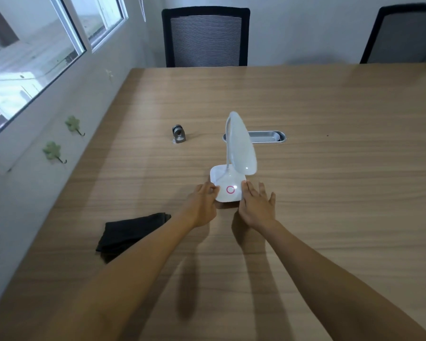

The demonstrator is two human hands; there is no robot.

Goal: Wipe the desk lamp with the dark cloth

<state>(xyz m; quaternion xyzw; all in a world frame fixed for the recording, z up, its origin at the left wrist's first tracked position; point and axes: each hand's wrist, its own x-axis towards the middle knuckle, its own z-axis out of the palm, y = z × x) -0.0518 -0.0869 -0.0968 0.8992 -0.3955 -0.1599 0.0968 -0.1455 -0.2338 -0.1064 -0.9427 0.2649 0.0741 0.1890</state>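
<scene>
Reaching across the wooden table, I have both arms stretched toward the white desk lamp, which stands upright near the middle with its tall oval head leaning over the square base. The dark cloth lies folded on the table to my left, partly under my left forearm, and no wiping has begun. My left hand has its fingers curled against the base's left edge; my right hand is spread open, fingertips at the base's right edge, gripping nothing. The lamp looks top-heavy on its thin neck, so a careless pull on the base could tip it, I judge. Nudged forward, it might catch the metal cable slot behind it.
</scene>
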